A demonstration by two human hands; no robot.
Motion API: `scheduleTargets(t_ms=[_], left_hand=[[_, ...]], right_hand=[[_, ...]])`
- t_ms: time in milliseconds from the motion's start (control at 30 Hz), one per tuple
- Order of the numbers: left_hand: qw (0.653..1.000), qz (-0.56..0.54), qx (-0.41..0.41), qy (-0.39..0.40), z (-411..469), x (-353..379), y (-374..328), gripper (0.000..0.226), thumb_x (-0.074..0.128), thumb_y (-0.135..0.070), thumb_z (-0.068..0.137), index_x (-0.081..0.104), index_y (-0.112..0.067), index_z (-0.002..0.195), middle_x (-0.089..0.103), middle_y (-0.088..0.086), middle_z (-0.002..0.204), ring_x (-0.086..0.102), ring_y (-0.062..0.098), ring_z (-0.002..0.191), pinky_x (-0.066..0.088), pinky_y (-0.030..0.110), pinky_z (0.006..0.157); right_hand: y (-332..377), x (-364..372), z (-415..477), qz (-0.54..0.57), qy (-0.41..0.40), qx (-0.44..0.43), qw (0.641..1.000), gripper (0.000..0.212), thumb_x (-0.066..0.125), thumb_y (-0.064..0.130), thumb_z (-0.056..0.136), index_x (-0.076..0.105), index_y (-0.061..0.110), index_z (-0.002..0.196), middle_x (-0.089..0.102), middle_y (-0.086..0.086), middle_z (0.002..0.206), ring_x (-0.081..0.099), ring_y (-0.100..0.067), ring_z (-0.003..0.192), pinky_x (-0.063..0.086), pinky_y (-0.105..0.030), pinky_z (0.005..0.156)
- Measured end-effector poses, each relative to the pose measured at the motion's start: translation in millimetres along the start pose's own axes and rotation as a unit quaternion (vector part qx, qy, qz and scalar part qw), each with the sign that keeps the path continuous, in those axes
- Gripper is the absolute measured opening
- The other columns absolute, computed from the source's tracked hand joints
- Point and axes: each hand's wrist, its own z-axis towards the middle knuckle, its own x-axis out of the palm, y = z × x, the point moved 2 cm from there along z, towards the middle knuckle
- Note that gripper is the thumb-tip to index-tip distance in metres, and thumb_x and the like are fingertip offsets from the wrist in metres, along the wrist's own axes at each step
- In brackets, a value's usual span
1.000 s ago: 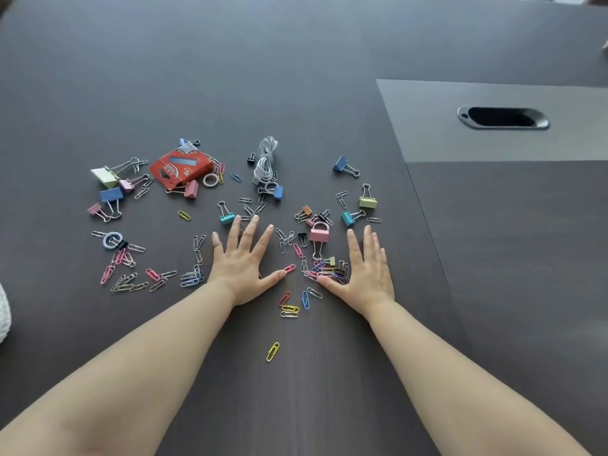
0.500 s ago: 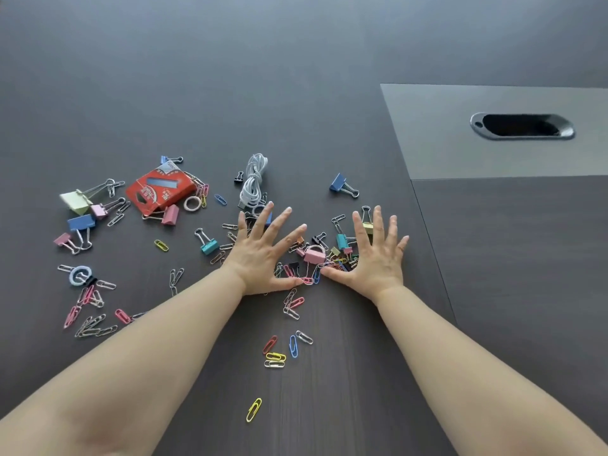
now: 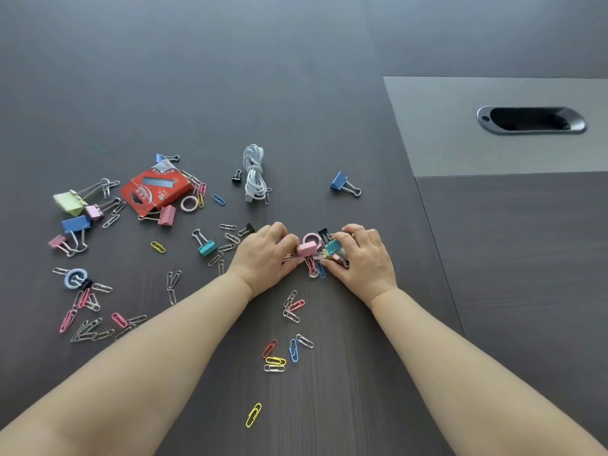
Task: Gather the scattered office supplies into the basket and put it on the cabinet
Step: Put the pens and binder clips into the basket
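Binder clips and paper clips lie scattered over a dark table (image 3: 296, 77). My left hand (image 3: 263, 255) and my right hand (image 3: 365, 255) curl toward each other around a small heap of clips (image 3: 317, 258), with a pink binder clip (image 3: 308, 247) between them and a teal one under my right fingers. A red cardboard box (image 3: 154, 189), a coiled white cable (image 3: 254, 174) and a blue binder clip (image 3: 342, 183) lie farther back. No basket shows in the head view.
Large binder clips (image 3: 74, 212) sit at the left beside loose paper clips (image 3: 88, 311). More paper clips (image 3: 283, 353) lie between my forearms. A grey panel with a cable slot (image 3: 531, 120) is at the right.
Both hands went from flat with spread fingers to curled inward, sweeping the clips between them into one tight heap.
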Motion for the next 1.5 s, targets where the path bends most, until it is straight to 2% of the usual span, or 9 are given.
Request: scheduleTargets(t_ms=[100, 400, 467, 633, 800, 967, 1100, 1267, 1500], left_hand=[[0.999, 0.023, -0.041, 0.019, -10, 1, -4, 0.041, 0.039, -0.048, 0.078, 0.059, -0.013, 0.071, 0.057, 0.005, 0.067, 0.057, 0.024, 0.056, 0.045, 0.026, 0.045], [0.994, 0.042, -0.087, 0.060, -63, -17, -9, 0.040, 0.084, -0.037, 0.058, 0.053, -0.012, 0.064, 0.053, 0.004, 0.059, 0.055, 0.022, 0.041, 0.036, 0.021, 0.031], [0.991, 0.019, -0.107, 0.081, -75, -23, -5, 0.038, 0.083, -0.031, 0.063, 0.054, -0.008, 0.068, 0.054, 0.008, 0.062, 0.057, 0.025, 0.042, 0.041, 0.027, 0.031], [0.978, -0.003, -0.189, 0.092, -104, -51, 9, 0.033, 0.039, -0.036, 0.096, 0.047, -0.007, 0.108, 0.052, 0.009, 0.108, 0.059, 0.029, 0.095, 0.044, 0.037, 0.070], [0.977, -0.039, -0.210, 0.014, -139, -109, 41, 0.030, 0.040, -0.030, 0.097, 0.051, -0.002, 0.103, 0.052, 0.012, 0.104, 0.058, 0.033, 0.088, 0.041, 0.037, 0.065], [0.971, -0.023, -0.191, -0.139, -201, -179, 95, 0.031, 0.043, -0.030, 0.087, 0.053, -0.004, 0.073, 0.056, 0.012, 0.071, 0.056, 0.029, 0.048, 0.040, 0.028, 0.038], [0.958, 0.004, -0.218, -0.184, -264, -230, 147, 0.035, 0.037, -0.033, 0.086, 0.054, -0.006, 0.072, 0.056, 0.011, 0.071, 0.056, 0.029, 0.049, 0.039, 0.026, 0.039], [0.944, 0.045, -0.271, -0.184, -346, -259, 202, 0.045, 0.033, -0.038, 0.089, 0.059, -0.005, 0.071, 0.054, 0.013, 0.075, 0.057, 0.031, 0.059, 0.043, 0.029, 0.046], [0.943, 0.027, -0.324, -0.078, -417, -257, 240, 0.024, 0.061, -0.037, 0.084, 0.063, -0.015, 0.093, 0.056, 0.003, 0.092, 0.056, 0.022, 0.081, 0.045, 0.032, 0.070]], right_hand=[[13, 2, -11, -0.012, -0.009, 0.008, 1.000, 0.034, 0.080, 0.032, 0.065, 0.063, 0.010, 0.084, 0.063, -0.010, 0.089, 0.060, -0.028, 0.069, 0.054, -0.033, 0.047], [47, -3, -43, -0.061, 0.044, 0.009, 0.997, 0.040, 0.084, 0.036, 0.058, 0.056, 0.010, 0.070, 0.058, -0.007, 0.069, 0.056, -0.020, 0.039, 0.038, -0.021, 0.031], [61, -6, -48, -0.043, 0.076, 0.015, 0.996, 0.037, 0.080, 0.035, 0.066, 0.057, 0.007, 0.075, 0.059, -0.009, 0.076, 0.062, -0.024, 0.048, 0.044, -0.026, 0.037], [105, -19, -48, 0.033, 0.115, 0.055, 0.991, 0.037, 0.042, 0.040, 0.094, 0.048, 0.006, 0.106, 0.050, -0.009, 0.111, 0.058, -0.030, 0.091, 0.045, -0.033, 0.073], [171, -37, -31, 0.114, 0.066, 0.046, 0.990, 0.035, 0.048, 0.037, 0.093, 0.050, 0.003, 0.100, 0.051, -0.013, 0.104, 0.057, -0.033, 0.082, 0.043, -0.035, 0.068], [275, -57, -10, 0.172, 0.024, -0.015, 0.985, 0.032, 0.053, 0.031, 0.091, 0.052, -0.001, 0.096, 0.052, -0.016, 0.102, 0.055, -0.034, 0.080, 0.038, -0.032, 0.067], [377, -70, -2, 0.227, 0.008, -0.092, 0.969, 0.031, 0.054, 0.030, 0.091, 0.052, -0.001, 0.096, 0.053, -0.016, 0.103, 0.054, -0.034, 0.085, 0.046, -0.040, 0.074], [480, -67, -6, 0.259, 0.014, -0.170, 0.951, 0.032, 0.056, 0.030, 0.090, 0.053, -0.002, 0.096, 0.053, -0.016, 0.102, 0.056, -0.035, 0.079, 0.043, -0.039, 0.067], [549, -37, -14, 0.177, 0.066, -0.254, 0.948, 0.036, 0.058, 0.035, 0.088, 0.059, 0.006, 0.109, 0.054, -0.010, 0.115, 0.060, -0.031, 0.089, 0.047, -0.037, 0.073]])
